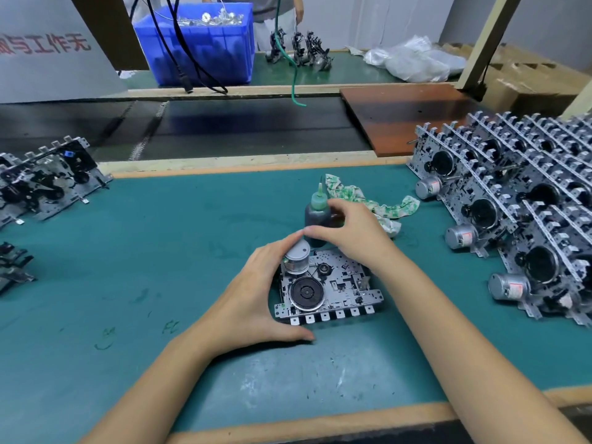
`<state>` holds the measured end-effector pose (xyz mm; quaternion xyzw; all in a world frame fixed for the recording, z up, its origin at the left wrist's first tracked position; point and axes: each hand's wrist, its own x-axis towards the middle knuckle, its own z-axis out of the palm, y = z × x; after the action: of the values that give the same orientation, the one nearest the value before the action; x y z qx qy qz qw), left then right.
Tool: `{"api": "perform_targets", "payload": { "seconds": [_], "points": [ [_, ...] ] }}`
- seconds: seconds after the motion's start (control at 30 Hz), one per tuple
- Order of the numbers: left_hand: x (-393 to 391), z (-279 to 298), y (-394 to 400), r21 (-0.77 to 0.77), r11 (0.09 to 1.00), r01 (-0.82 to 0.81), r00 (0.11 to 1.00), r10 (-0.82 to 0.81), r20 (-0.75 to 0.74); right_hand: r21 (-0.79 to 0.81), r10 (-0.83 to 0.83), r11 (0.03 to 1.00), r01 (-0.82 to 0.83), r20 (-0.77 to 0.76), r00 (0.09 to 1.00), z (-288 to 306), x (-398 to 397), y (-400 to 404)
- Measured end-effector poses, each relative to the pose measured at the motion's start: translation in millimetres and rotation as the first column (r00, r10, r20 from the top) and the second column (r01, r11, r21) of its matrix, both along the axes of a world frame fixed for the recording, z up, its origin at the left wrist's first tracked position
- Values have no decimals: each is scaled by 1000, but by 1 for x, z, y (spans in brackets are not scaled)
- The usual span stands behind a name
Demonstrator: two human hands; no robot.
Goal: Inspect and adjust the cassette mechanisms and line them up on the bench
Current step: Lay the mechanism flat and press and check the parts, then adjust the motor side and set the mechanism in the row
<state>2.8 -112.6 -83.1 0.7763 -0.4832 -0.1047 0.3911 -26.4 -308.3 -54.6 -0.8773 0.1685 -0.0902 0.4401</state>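
A green-matted worktop (160,251) is seen from above. At its centre a mechanism (330,290) lies flat, flywheel and motor upward. It is cupped by the left hand (256,302) from 9 o'clock: the thumb lies along the near edge and the fingers curl round the far left corner by the motor. The right hand (349,232) is held over the far edge at 12 o'clock, fingers bent, fingertips meeting those of the left; whether anything is gripped by it cannot be told. Just beyond the hands a dark bottle (317,216) with a green nozzle stands upright, and a patterned rag (371,200) lies beside it at 1 o'clock. At 3 o'clock, finished mechanisms (512,213) are leaned in rows. At 9 o'clock, more units (48,177) lie by the worktop's edge. Farther off, a black belt (240,129) crosses the view, and beyond it a blue bin (198,49) is placed at 11 o'clock.
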Motion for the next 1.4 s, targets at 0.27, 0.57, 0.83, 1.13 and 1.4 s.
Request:
{"api": "perform_targets", "payload": {
  "seconds": [0.27, 0.57, 0.83, 1.13, 1.4],
  "points": [
    [-2, 0, 0, 18, 1000, -21, 995, 19, 93, 300, -61, 946, -122, 536, 842, 21, -21, 8],
    [-4, -4, 1, 8, 998, -61, 997, 61, 50, 446, -354, 895, 20, 681, 641, 6, -67, 42],
    [-2, -4, 0, 14, 998, -56, 997, 55, 48, 406, -286, 912, -52, 724, 628, 4, -68, 45],
    [-3, -3, -1, 26, 999, -42, 998, 41, 42, 801, -562, 586, -124, 512, 650, 9, -71, 49],
    [-3, -2, -1, 13, 999, -35, 998, 34, 62, 521, -386, 851, 68, 532, 754, -10, -66, 62]
  ]
}}
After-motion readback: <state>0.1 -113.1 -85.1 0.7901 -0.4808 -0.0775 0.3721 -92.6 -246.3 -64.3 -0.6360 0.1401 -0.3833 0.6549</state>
